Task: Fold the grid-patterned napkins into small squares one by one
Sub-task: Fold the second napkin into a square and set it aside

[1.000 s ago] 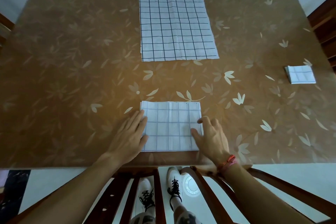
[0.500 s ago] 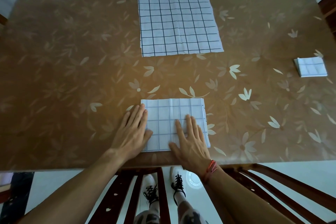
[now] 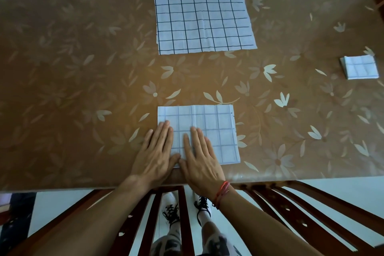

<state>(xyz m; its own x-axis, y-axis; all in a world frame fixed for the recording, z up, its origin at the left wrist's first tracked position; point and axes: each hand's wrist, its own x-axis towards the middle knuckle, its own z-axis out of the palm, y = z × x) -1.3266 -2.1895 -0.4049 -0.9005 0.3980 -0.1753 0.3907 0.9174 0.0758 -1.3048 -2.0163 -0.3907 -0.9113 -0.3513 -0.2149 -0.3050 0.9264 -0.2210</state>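
Observation:
A partly folded grid-patterned napkin [image 3: 209, 127] lies flat near the table's front edge. My left hand [image 3: 158, 151] rests palm down on its left edge, fingers together and flat. My right hand [image 3: 200, 156] lies flat on the napkin just right of the left hand, pressing its lower middle. Neither hand grips anything. A stack of unfolded grid napkins [image 3: 202, 8] lies spread out at the far middle of the table. One napkin folded into a small square [image 3: 360, 67] sits at the right edge.
The brown table [image 3: 83, 68] has a glossy floral cover. A dark wooden chair back [image 3: 291, 203] stands below the front edge, with my legs and shoes visible through it. Dark wooden furniture shows at the far right.
My right hand has slid left across the napkin, from its right edge to its middle, and now lies beside my left hand. The left hand has stayed in place.

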